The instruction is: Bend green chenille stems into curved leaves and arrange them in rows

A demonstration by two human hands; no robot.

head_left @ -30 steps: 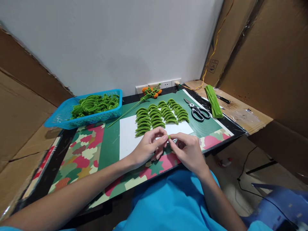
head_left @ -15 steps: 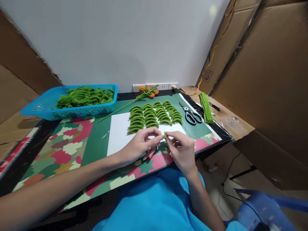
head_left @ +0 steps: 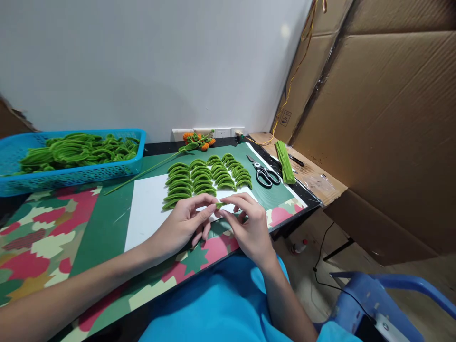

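Note:
A small green pipe-cleaner piece (head_left: 220, 205) is pinched between my two hands, mostly hidden by the fingertips. My left hand (head_left: 192, 217) grips its left end with thumb and forefinger, the other fingers curled loosely below. At its right end, thumb and forefinger of my right hand (head_left: 249, 223) close on it. Just beyond the hands, curved green pipe-cleaner leaves (head_left: 203, 178) lie in several columns, partly on a white sheet (head_left: 142, 204). The lower edge of those columns comes close to my left knuckles.
A blue basket (head_left: 131, 166) of green pipe-cleaner shapes stands at the left. Scissors (head_left: 263, 173) lie right of the leaves, beside a bundle of green pipe cleaners (head_left: 285, 164). An orange-and-green pipe-cleaner stem (head_left: 192, 146) lies at the back. A blue chair (head_left: 363, 304) stands lower right.
The view has swung to the right, so the table things appear further left. Both hands still pinch the small green piece, with a little more of it showing between the fingertips.

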